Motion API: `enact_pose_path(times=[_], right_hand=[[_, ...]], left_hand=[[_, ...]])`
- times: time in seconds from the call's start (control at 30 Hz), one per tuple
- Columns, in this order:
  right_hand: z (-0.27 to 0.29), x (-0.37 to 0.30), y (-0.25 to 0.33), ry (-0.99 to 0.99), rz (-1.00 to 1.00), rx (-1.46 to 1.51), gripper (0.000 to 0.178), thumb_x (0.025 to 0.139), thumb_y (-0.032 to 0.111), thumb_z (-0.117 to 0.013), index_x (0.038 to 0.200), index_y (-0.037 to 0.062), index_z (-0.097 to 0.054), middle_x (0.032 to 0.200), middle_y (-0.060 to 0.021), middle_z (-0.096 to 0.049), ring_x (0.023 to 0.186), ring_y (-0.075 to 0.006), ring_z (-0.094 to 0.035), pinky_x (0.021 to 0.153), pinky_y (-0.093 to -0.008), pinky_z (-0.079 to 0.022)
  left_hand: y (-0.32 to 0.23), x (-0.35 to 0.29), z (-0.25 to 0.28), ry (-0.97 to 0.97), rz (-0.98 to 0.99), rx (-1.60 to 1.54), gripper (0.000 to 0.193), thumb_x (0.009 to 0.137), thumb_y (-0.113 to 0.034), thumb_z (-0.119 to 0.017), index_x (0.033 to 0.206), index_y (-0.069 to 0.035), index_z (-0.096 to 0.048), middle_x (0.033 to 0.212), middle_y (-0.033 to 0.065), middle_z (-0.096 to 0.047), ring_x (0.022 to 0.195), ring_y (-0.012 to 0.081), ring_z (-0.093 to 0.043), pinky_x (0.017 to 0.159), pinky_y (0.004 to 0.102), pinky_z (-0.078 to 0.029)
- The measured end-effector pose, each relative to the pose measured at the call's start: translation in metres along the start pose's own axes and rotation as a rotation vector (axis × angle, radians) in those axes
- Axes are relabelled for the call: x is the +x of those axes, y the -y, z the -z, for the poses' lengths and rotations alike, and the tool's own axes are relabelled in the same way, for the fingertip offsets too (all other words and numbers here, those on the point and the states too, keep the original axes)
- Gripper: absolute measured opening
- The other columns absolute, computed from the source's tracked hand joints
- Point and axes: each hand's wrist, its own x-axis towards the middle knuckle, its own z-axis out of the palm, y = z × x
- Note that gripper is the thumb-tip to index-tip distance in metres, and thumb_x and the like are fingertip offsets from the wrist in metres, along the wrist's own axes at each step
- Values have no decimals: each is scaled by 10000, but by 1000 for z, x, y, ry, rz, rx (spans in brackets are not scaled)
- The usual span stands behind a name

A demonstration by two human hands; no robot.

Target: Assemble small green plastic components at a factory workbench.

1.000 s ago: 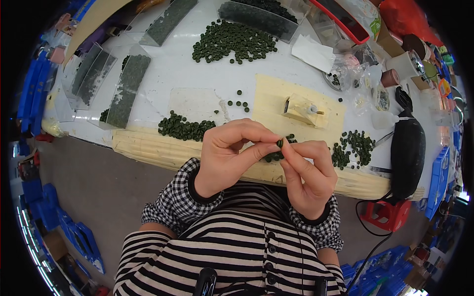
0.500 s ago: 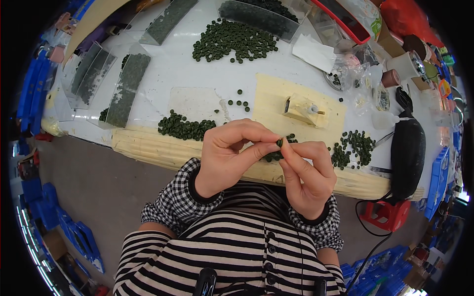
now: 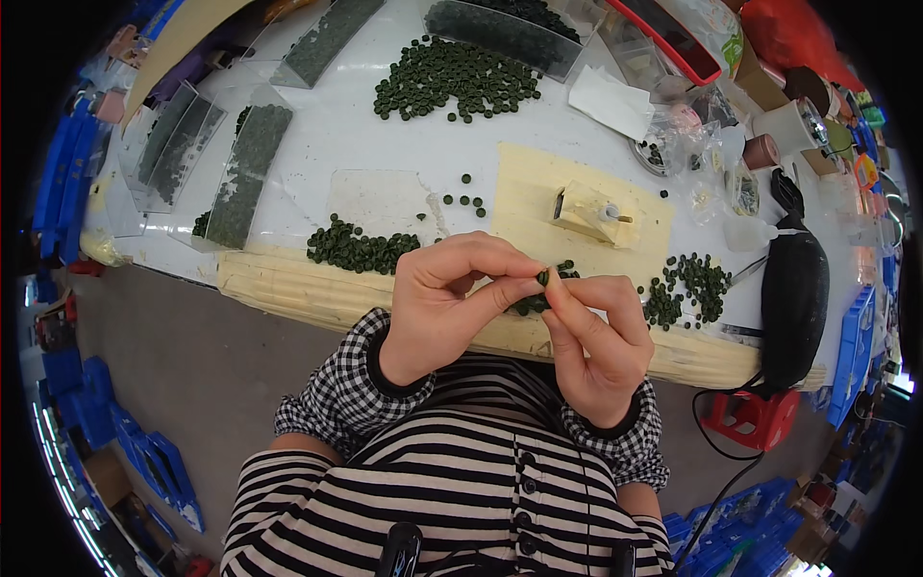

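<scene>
Close to the table's front edge, my left hand [image 3: 457,298] pinches a small dark green disc [image 3: 544,278] between thumb and forefinger. The fingertips of my right hand [image 3: 606,337] meet the same disc from the other side, so both hands are closed on it. Part of a pile of similar discs [image 3: 527,306] shows below and behind my fingers; the rest is hidden. To the left of my hands lies another pile of green discs [image 3: 361,250], and to the right a looser pile [image 3: 687,288].
A yellow wrapped block with a small metal peg [image 3: 596,213] stands on a yellow sheet [image 3: 519,178]. Farther back are a large disc heap [image 3: 452,82], clear trays [image 3: 252,173], a white tissue [image 3: 611,103] and a red-edged case [image 3: 673,38]. A black wrapped object [image 3: 794,298] lies at right.
</scene>
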Motion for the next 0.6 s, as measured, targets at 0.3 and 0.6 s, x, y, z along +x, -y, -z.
enact_pose_path(times=[0.3, 0.6], right_hand=[[8, -2, -10, -35, -140, -55, 334, 763, -2, -734, 1096, 13, -706, 905, -96, -624, 766, -213, -581, 660, -293, -475], [16, -4, -14, -42, -163, -111, 320, 774, -38, -712, 1091, 10, -707, 896, -97, -620, 778, -198, -585, 666, -275, -483]], left_hand=[[-8, 11, 15, 18, -58, 473, 136, 819, 75, -677, 942, 20, -692, 916, 103, -674, 786, 147, -621, 698, 248, -498], [2, 19, 19, -34, -223, 1204, 203, 752, 29, -701, 944, -34, -682, 792, 80, -575, 754, 261, -541, 671, 348, -444]])
